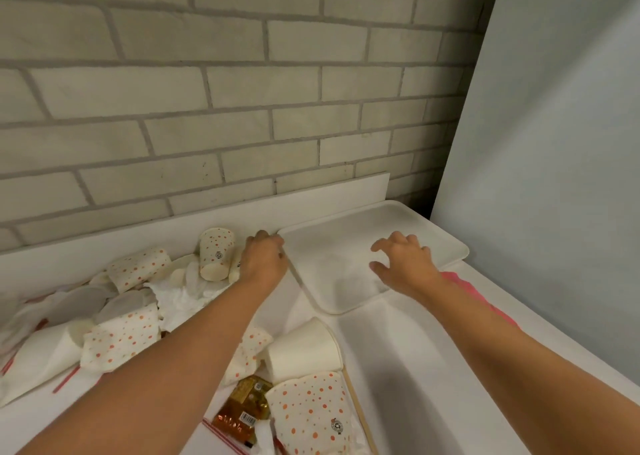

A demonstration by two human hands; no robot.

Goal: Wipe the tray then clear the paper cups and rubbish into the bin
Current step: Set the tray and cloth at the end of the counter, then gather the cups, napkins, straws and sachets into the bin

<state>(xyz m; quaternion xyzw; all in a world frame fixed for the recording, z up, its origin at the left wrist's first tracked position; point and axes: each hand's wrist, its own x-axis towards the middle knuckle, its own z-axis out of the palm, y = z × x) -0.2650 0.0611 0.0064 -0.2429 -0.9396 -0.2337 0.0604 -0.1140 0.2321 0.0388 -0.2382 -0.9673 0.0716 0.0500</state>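
Note:
A white rectangular tray (349,298) lies on the white counter (408,368), tight against the brick wall. My left hand (264,259) is curled on the tray's far left corner, thumb on the rim. My right hand (403,264) is over the tray's right half with fingers spread and nothing in it. A pink cloth (464,283) shows from under my right forearm, beside the tray. Paper cups litter the left: an upside-down dotted cup (216,253), a plain white cup on its side (304,347) and a crushed dotted cup (311,416). No bin is in view.
Crumpled tissue (180,295), a brown snack wrapper (242,406), red straws (65,382) and a wooden stirrer (358,413) lie among the cups. The brick wall (242,108) closes the back. A pale panel (554,143) stands at the right, past the counter's edge.

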